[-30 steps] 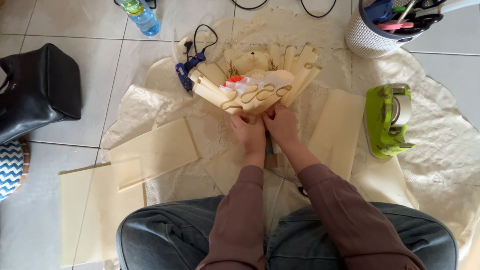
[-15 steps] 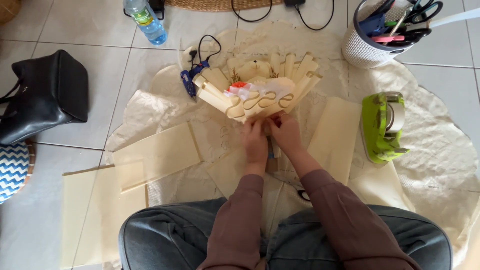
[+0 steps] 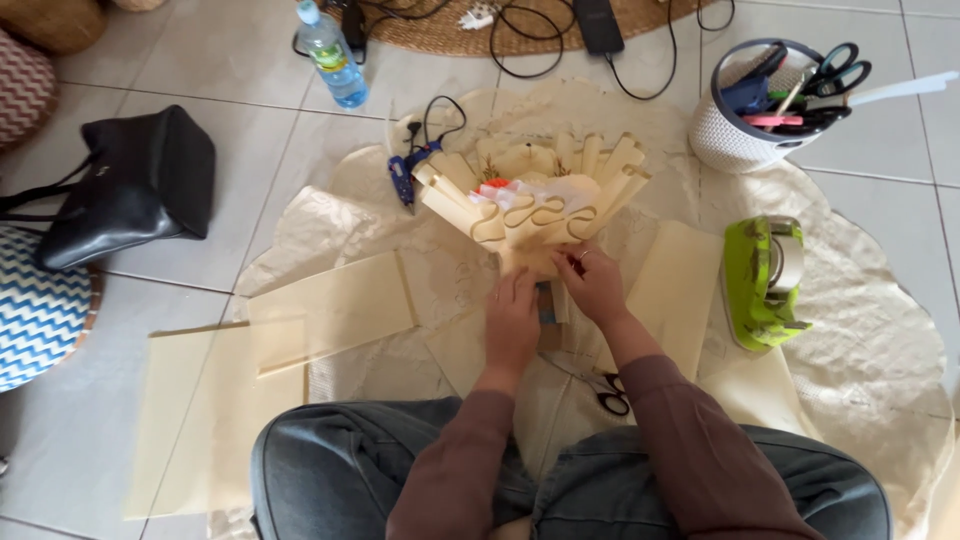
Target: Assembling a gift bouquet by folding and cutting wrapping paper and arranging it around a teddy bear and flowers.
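Head view, one entry per item.

Paper bouquet (image 3: 535,205): cream wrapping sheets fanned upward, gold-edged scalloped trim across the front, a little orange and white showing at the centre. It lies on the cream cloth (image 3: 860,300) spread over the tiled floor, directly ahead of the seated person's knees, narrowing to a gathered stem at its near end. Judged light, springy and easily creased; the fan folds would crush or lose shape under pressure, and the smooth paper may slip. The sound place to hold it looks to be the bunched stem, where the layers are thickest, not the flared top.

Left hand (image 3: 512,318): palm down on the stem end, fingers bent onto the wrapping; grip pressing the paper rather than fully clenched round it.

Right hand (image 3: 592,285): just beside the left, fingertips pinching the wrapping at the neck of the bouquet, a ring visible; grip closed on the paper.

Scissors (image 3: 608,390): on the cloth near the right forearm.

Tape dispenser (image 3: 762,280): green, right of the hands, well apart from them.

Glue gun (image 3: 405,172): blue, corded, touching or just beside the fan's left edge; cannot tell which.

Loose cream sheets (image 3: 335,310): left of the hands.

White basket (image 3: 745,125): holds scissors and tools, upper right.

Water bottle (image 3: 330,55) and black bag (image 3: 140,185): on the tiles, upper left.
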